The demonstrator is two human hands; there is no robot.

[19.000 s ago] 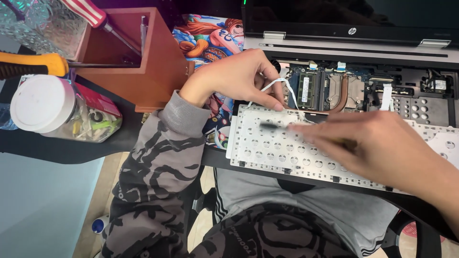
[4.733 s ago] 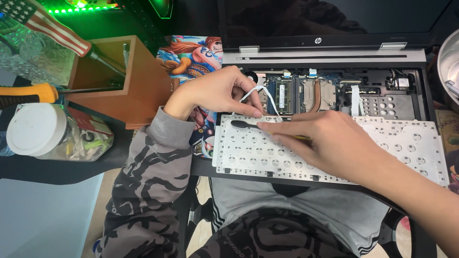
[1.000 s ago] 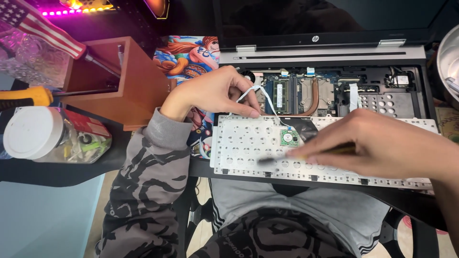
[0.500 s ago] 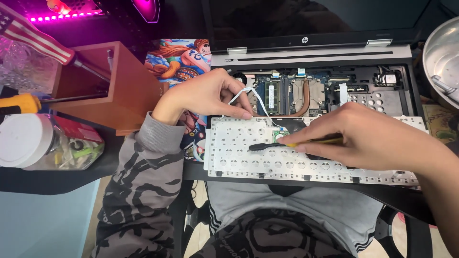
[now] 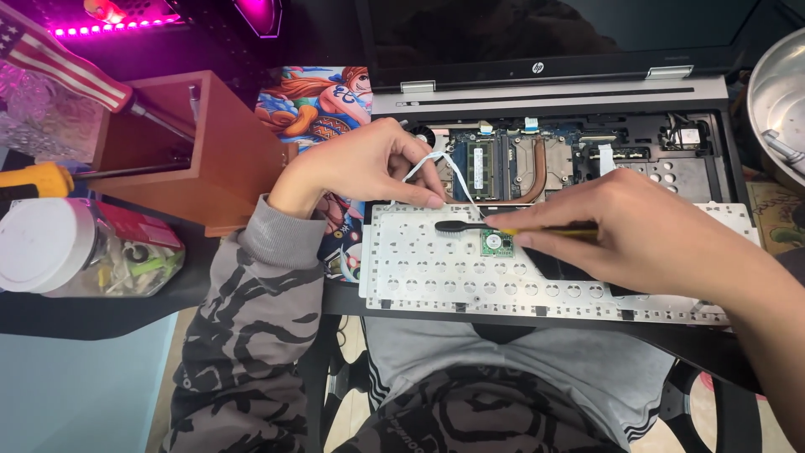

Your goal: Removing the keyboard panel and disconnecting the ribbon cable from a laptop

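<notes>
Opened laptop [image 5: 587,126] at the counter's far edge. Upturned keyboard panel [image 5: 436,268] lies across its front: thin, light, bendy; best held by edges. Left hand [image 5: 360,168] pinches its fragile white ribbon cable [image 5: 423,161]. Right hand [image 5: 646,235] grips a slim black brush [image 5: 459,226], tip on the panel.

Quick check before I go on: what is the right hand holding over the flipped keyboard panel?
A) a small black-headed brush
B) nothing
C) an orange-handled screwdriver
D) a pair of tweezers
A: the right hand pinches a slim brush whose black head lies on the white keyboard panel, beside the left hand fingertips.
</notes>
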